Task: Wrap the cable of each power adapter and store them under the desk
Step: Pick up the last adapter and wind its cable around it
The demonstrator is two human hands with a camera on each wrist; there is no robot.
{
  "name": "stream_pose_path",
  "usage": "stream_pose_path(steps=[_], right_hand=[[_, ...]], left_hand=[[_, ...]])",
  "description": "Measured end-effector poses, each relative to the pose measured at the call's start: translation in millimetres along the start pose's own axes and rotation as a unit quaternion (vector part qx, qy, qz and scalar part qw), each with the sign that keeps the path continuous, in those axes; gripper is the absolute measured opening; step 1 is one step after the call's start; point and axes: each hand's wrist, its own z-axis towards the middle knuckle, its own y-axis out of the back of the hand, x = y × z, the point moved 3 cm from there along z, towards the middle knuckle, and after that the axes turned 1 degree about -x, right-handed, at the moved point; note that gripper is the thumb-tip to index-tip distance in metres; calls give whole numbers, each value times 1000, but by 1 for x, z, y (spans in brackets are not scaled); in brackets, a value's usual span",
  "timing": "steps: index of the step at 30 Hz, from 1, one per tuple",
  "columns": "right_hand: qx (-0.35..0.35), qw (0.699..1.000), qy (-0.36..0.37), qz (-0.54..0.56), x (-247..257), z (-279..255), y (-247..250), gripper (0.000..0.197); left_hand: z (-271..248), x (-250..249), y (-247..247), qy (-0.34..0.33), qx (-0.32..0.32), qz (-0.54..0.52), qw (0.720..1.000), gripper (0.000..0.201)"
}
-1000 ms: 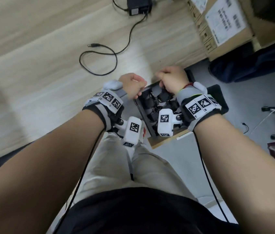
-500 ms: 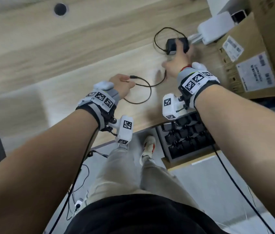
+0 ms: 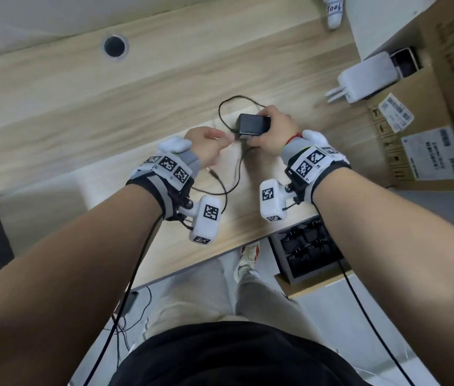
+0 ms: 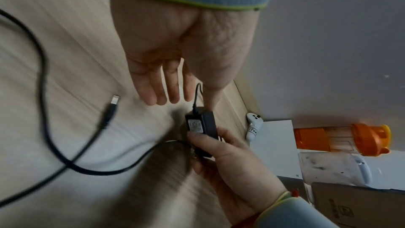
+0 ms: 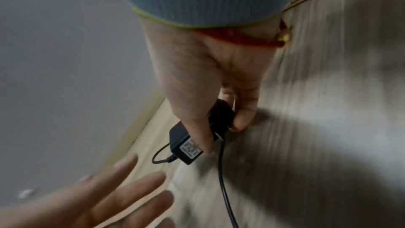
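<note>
A black power adapter sits in my right hand, which grips it just above the wooden desk. In the right wrist view the thumb and fingers clamp the adapter. Its thin black cable loops loose over the desk and ends in a bare plug. My left hand hovers beside the adapter's cable end. The left wrist view shows its fingers straight and holding nothing, close to the adapter.
A grey box of black adapters stands on the floor below the desk's front edge. A white charger and a cardboard box crowd the desk's right end. A cable hole lies far left. Loose wires lie on the floor.
Both hands came up from the box under the desk. The right hand reached the adapter on the desk and now grips it; the left hand moved from the plug end to beside the adapter.
</note>
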Motion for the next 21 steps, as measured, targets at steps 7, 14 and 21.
stream_pose_path(steps=[7, 14, 21], right_hand=[[-46, 989, 109, 89, 66, -36, 6, 58], [-7, 980, 148, 136, 129, -67, 33, 56], [-23, 977, 200, 76, 169, -92, 82, 15]], left_hand=[[-17, -41, 32, -49, 40, -87, 994, 26], [-46, -100, 105, -174, -67, -105, 977, 21], [-94, -140, 164, -262, -115, -92, 954, 15]])
